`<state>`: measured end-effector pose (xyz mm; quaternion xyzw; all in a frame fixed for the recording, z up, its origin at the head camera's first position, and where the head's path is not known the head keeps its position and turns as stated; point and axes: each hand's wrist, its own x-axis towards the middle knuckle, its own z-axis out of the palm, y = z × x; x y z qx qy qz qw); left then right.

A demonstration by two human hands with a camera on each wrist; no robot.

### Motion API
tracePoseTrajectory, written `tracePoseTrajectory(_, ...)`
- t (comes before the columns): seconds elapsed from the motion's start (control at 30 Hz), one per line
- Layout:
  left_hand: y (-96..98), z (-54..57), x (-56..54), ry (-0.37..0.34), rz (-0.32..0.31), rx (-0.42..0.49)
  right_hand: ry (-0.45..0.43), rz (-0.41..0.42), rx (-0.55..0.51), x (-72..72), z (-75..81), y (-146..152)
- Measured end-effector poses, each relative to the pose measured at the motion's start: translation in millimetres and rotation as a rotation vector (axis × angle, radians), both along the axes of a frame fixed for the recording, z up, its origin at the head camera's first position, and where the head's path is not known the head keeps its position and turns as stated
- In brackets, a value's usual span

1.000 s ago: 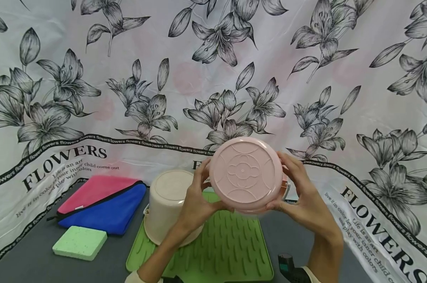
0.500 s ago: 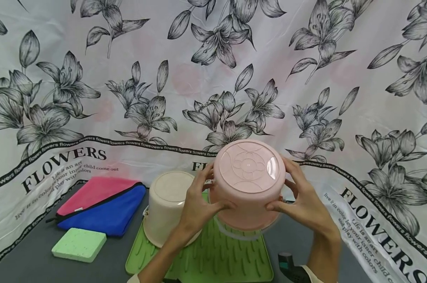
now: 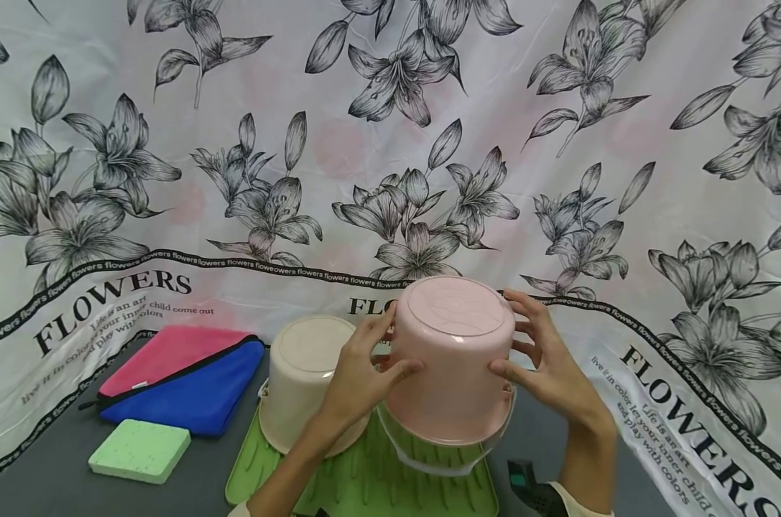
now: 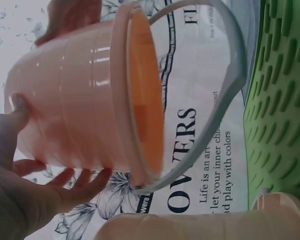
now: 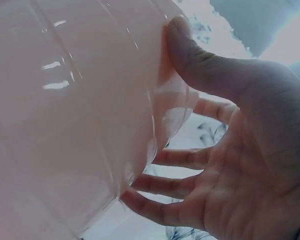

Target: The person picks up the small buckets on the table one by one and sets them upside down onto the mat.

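Observation:
Both hands hold a pink bucket (image 3: 451,373) upside down above the right part of a green ridged mat (image 3: 358,477). My left hand (image 3: 358,366) grips its left side, thumb on the near wall and fingers curving behind. On the opposite side, my right hand (image 3: 548,366) grips the wall in the same way. The bucket's grey-white handle (image 3: 438,468) hangs down below the rim. In the left wrist view, the bucket's open mouth (image 4: 147,95) shows an orange-looking inside. Next to my left hand, a cream bucket (image 3: 299,380) stands upside down on the mat.
To the left lies a pink and blue zip pouch (image 3: 183,384) on the grey table (image 3: 47,481). In front of it is a light green sponge block (image 3: 140,451). A white floral curtain (image 3: 338,143) hangs close behind everything.
The pink bucket has tilted from its base facing me to nearly upright upside down, and come lower. Its handle has swung into view beneath. Both hands keep their grip.

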<state>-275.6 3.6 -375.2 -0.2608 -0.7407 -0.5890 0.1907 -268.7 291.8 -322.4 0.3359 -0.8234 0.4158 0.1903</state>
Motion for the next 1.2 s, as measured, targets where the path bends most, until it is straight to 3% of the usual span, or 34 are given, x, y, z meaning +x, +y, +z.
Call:
tracePoseTrajectory(0.13,0.8,-2.8,-4.4,-0.114,0.003,-0.041,-0.088,-0.030,0.042,-7.5,-4.1,1)
tracePoseTrajectory(0.3,2.9,-15.6,-10.5,-0.202,0.001,-0.118,-0.175,-0.059,0.144,-16.8,-14.8,7)
tracePoseTrajectory(0.53,6.6,-28.3,-18.5,-0.284,0.017,-0.208,-0.296,0.016,0.190,-30.3,-27.5,10)
tracePoseTrajectory(0.63,11.0,-34.0,-19.2,-0.280,0.003,-0.286,-0.389,0.054,0.210,-35.4,-29.7,10)
tracePoseTrajectory(0.83,15.3,-42.6,-22.3,-0.193,0.030,-0.450,-0.520,0.136,0.275,-39.8,-33.4,10)
tracePoseTrajectory(0.97,16.5,-41.5,-22.4,-0.190,0.003,-0.454,-0.556,0.139,0.239,-35.5,-35.3,12)
tracePoseTrajectory(1.2,20.5,-40.5,-20.7,-0.182,0.021,-0.484,-0.588,0.120,0.199,-33.8,-39.1,14)
